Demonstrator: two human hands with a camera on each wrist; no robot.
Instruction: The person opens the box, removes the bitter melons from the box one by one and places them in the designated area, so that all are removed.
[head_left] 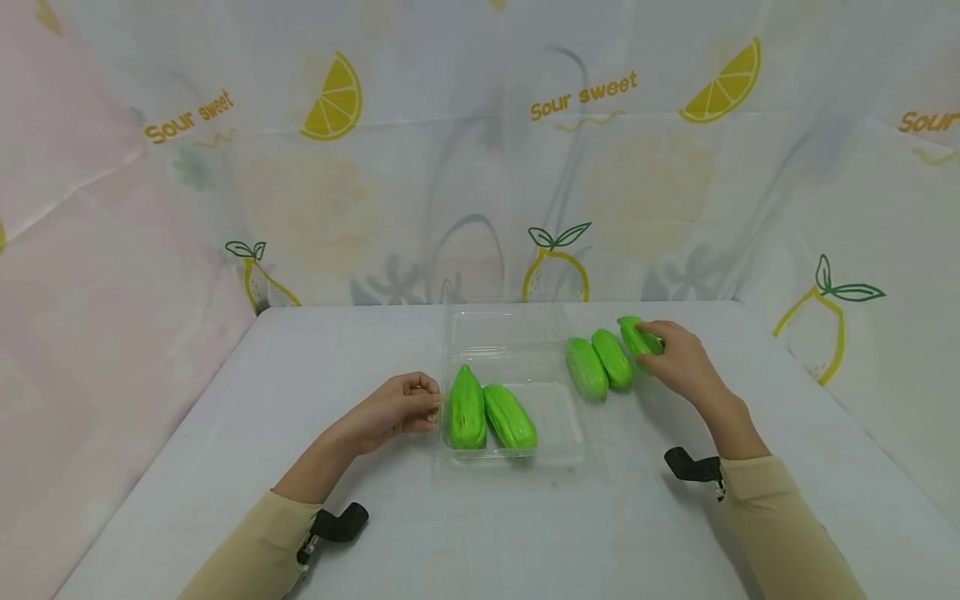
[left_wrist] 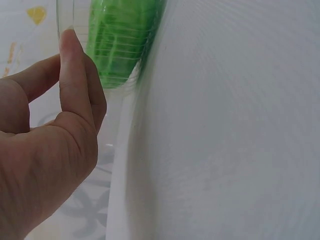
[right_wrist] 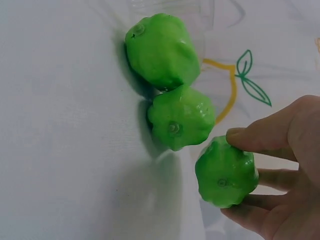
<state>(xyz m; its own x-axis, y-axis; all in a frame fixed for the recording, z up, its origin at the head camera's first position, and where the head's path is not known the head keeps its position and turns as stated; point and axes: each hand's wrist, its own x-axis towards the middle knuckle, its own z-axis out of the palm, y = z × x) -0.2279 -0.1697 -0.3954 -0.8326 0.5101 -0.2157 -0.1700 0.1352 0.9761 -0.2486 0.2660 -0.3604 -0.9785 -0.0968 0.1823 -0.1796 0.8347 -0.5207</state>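
The right hand (head_left: 681,360) is clamping a green gourd (right_wrist: 222,172) — needing clearance from the neighbouring gourds (right_wrist: 182,115) — while the left hand (head_left: 397,407) is touching the clear box (head_left: 561,421), pinch unclear.

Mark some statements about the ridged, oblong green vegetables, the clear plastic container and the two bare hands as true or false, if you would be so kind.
1. Two ridged, oblong green vegetables lie inside the clear plastic container. True.
2. The bare right hand holds a third vegetable. True.
3. Both hands hold vegetables. False: the bare left hand is at the container's left edge.
4. The container is closed. False: its clear lid is open at the back.
5. Two more vegetables lie on the white tabletop. True.
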